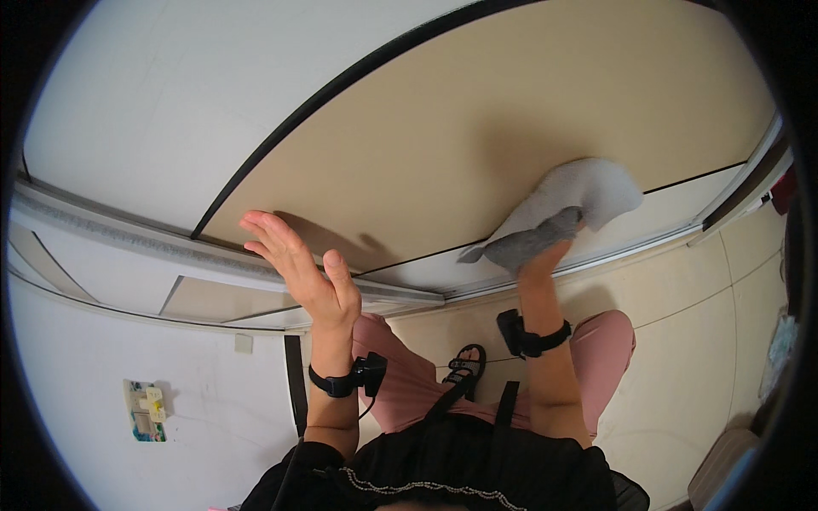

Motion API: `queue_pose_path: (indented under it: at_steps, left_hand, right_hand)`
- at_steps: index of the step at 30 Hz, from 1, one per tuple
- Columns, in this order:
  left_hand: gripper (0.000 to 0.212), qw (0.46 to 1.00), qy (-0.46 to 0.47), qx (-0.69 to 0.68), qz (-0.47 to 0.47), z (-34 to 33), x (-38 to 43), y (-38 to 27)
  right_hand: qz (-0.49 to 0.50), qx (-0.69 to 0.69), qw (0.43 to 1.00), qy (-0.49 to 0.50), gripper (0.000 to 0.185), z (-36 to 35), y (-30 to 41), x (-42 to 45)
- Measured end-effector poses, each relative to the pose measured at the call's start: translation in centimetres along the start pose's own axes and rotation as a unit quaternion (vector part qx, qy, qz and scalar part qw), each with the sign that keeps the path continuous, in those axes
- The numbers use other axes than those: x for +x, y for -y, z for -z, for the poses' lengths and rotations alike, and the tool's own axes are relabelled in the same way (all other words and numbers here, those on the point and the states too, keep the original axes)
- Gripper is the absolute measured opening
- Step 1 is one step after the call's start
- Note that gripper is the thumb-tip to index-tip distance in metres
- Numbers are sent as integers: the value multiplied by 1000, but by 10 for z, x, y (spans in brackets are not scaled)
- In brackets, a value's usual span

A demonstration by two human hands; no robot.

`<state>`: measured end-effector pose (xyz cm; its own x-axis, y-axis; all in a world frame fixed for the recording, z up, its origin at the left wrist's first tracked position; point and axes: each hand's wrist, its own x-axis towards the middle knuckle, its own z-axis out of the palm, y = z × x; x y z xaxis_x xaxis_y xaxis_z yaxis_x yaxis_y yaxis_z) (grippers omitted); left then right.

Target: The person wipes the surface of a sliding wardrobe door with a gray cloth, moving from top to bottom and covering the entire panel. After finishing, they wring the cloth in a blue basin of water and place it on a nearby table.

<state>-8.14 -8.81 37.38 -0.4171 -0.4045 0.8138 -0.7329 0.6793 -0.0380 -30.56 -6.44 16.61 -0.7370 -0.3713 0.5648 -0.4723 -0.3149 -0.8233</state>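
Observation:
My right hand (553, 257) has a grey cloth (575, 191) in it, at the lower part of a beige sliding door panel (447, 128). The cloth lies over the dark line between the beige panel and the white strip (677, 198) below, and it hides most of my fingers. My left hand (307, 274) is raised with nothing in it, its thumb spread from the fingers. It is in front of the door's grey vertical edge frame (160, 236); whether it touches the frame I cannot tell.
A white wall at left carries a socket plate with a plug adapter (152, 405). The door's bottom track (601, 259) runs along the tiled floor (684, 358). A brown padded item (722, 466) stands at the lower right. Straps with small devices (370, 373) circle both wrists.

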Motion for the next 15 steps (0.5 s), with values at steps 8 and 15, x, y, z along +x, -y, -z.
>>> queue_pose_path:
  at_steps: [8, 15]
  left_hand:
    - [71, 1000, -13, 14, -3, -8, -2, 3]
    - [72, 1000, -8, 7, -8, -10, -6, 9]
  right_hand:
    - [195, -129, 972, 30, 48, -23, 50, -22]
    - [121, -99, 987, 46, 37, 17, 19, 7]
